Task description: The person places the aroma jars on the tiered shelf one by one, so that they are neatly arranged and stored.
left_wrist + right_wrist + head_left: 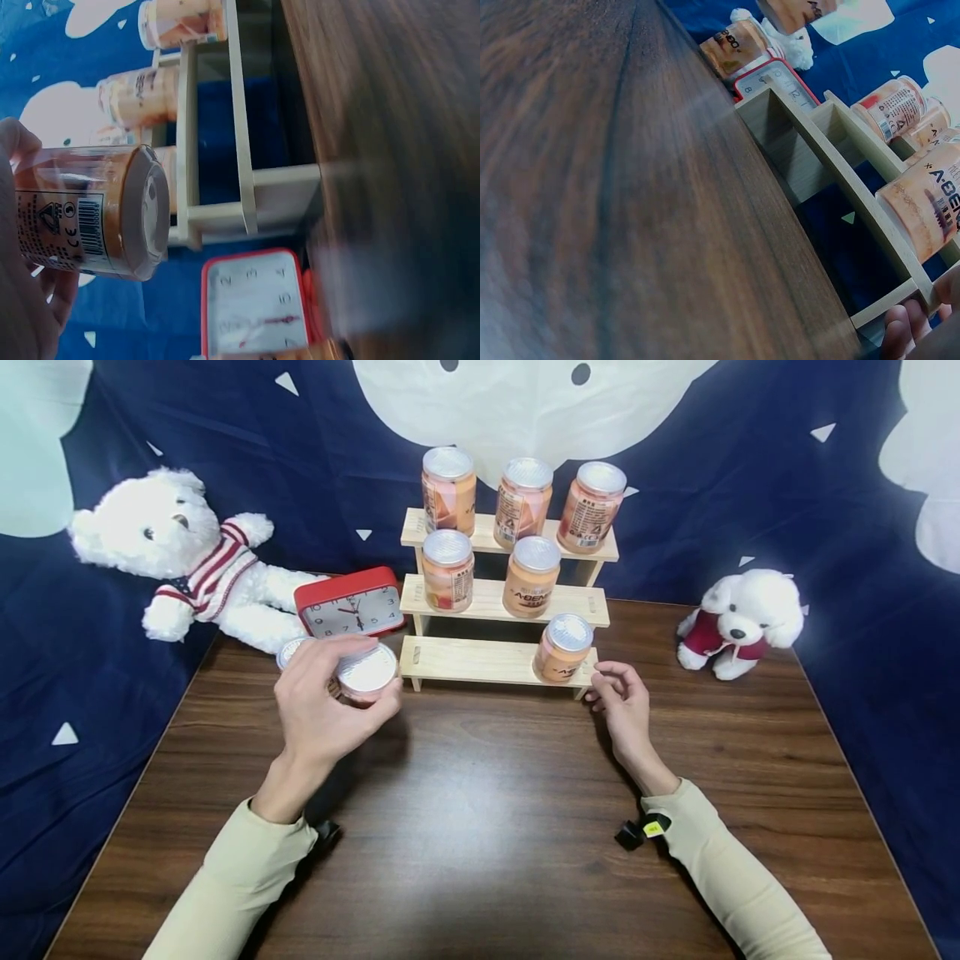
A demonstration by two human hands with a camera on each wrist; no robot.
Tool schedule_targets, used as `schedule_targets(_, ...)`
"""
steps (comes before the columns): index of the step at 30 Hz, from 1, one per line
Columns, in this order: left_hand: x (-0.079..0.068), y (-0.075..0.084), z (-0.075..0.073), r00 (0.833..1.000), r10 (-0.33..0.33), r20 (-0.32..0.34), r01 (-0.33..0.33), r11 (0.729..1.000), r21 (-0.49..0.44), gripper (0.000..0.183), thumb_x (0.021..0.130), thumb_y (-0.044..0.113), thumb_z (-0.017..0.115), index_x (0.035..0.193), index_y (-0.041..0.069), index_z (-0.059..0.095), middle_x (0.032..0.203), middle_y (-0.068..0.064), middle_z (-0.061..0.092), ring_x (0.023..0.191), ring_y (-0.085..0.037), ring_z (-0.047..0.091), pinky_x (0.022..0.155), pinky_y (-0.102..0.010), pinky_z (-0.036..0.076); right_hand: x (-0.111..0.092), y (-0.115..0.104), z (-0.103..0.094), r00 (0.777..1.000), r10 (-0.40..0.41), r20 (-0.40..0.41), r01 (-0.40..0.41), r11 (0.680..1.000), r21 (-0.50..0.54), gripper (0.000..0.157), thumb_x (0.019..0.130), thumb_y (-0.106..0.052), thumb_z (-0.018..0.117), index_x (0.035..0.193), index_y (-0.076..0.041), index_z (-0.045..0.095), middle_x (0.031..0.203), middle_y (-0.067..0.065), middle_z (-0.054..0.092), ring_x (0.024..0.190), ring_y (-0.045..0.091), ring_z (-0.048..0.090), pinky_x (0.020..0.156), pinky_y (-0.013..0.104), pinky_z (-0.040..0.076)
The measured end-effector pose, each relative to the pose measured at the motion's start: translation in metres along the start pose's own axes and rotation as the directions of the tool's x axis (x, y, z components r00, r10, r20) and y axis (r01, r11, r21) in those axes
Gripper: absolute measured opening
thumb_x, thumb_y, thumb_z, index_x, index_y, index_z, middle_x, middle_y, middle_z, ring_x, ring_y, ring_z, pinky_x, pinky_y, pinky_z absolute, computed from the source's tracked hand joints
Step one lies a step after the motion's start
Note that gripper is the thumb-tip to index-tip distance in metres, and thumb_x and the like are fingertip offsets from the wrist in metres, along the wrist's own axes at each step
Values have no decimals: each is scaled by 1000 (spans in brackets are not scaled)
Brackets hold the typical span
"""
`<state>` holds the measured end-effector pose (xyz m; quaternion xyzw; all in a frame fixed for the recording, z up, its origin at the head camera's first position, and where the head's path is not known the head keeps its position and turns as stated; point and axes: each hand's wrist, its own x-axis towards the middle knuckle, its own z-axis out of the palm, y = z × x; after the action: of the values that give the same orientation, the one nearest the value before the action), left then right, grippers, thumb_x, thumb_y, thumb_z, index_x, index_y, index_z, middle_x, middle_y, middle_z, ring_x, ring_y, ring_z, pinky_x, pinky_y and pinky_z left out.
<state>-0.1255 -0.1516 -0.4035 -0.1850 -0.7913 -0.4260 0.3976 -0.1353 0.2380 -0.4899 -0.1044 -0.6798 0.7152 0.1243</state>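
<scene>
My left hand (pixel 322 697) grips a jar with a clear, ridged lid (pixel 367 670), raised off the table left of the three-tier wooden shelf (pixel 472 658). In the left wrist view this jar (pixel 90 210) shows a barcode label. A second jar (pixel 735 49) stands by the clock, mostly hidden behind my left hand in the head view. My right hand (pixel 628 710) is at the right end of the lowest tier, fingers loosely bent by its edge. Close to it stands a jar (pixel 562 650) on that tier. Two jars (pixel 531 578) occupy the middle tier, three (pixel 522 503) the top.
A red alarm clock (pixel 352 602) stands just left of the shelf, against a white teddy bear (pixel 202 560) in a striped sweater. To the right sits a white plush dog (pixel 742 622) in a red vest. Dark patterned cloth (pixel 300 468) hangs behind the brown table (pixel 465 827).
</scene>
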Motion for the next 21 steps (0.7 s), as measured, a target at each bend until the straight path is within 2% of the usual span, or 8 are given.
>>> schedule_targets(3, 3, 2, 10, 999, 21, 41, -21, 1000, -9, 51, 79, 41, 85, 113, 3, 82, 112, -13, 82, 97, -36, 71, 92, -22, 48, 0, 0, 0, 1000, -1, 2, 1, 1000, 2, 9, 109, -1, 65, 117, -2, 67, 85, -9, 74, 71, 10, 67, 61, 19, 55)
schedule_targets(9, 5, 4, 32, 994, 36, 106, -32, 999, -40, 52, 80, 42, 86, 115, 5, 82, 114, -12, 82, 101, -33, 71, 90, -40, 54, 0, -1, 1, 1000, -10, 3, 9, 1000, 14, 9, 108, 1, 65, 116, -4, 67, 85, -8, 74, 70, 10, 67, 61, 19, 55)
schedule_targets(16, 2, 8, 56, 989, 0, 147, 10, 998, -68, 51, 79, 41, 88, 116, 6, 82, 115, -10, 81, 107, -30, 73, 97, -41, 59, 1, -1, 1, 1000, -10, -1, 10, 1000, 16, 10, 107, 1, 65, 115, -4, 68, 84, -7, 74, 70, 10, 67, 60, 19, 55)
schedule_targets(21, -1, 11, 71, 981, 0, 192, 17, 996, -88, 49, 80, 36, 92, 118, 8, 82, 119, -9, 80, 105, -29, 71, 89, -45, 59, 1, 0, 1, 1000, -10, -2, 10, 1000, 15, 10, 107, 2, 65, 115, -4, 68, 83, -8, 74, 69, 10, 67, 60, 19, 55)
